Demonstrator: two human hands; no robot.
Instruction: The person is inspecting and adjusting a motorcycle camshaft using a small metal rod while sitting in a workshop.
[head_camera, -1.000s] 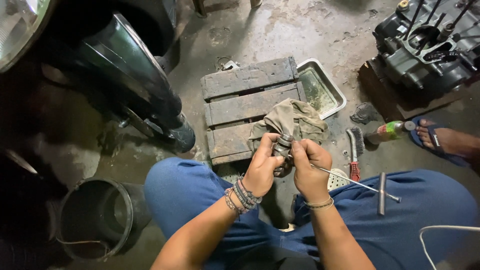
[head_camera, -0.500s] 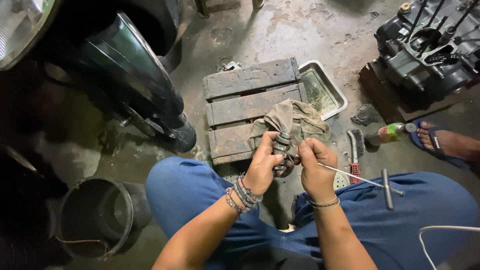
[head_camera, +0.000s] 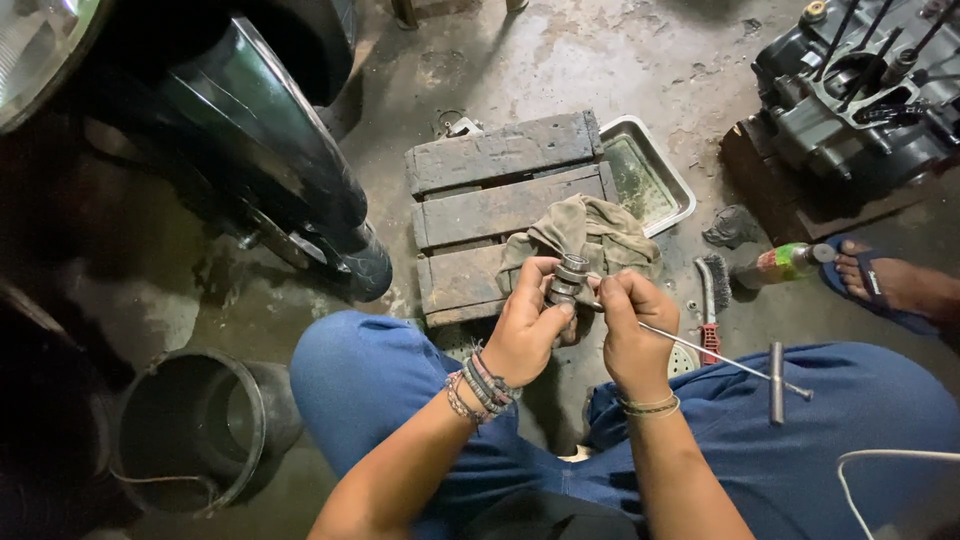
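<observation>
My left hand grips a small round metal part, like a bearing or gear, held upright above my lap. My right hand pinches a thin metal rod whose tip meets the part; the rod runs back to the right over my thigh. Both hands hover just in front of a dirty beige rag lying on a low wooden pallet.
A metal tray sits right of the pallet. A wire brush, a green bottle, a T-handle tool on my thigh and an engine block lie right. A motorcycle wheel and black bucket stand left.
The view has shifted slightly. My hands stay together on the part; the right hand has turned the rod a little against it.
</observation>
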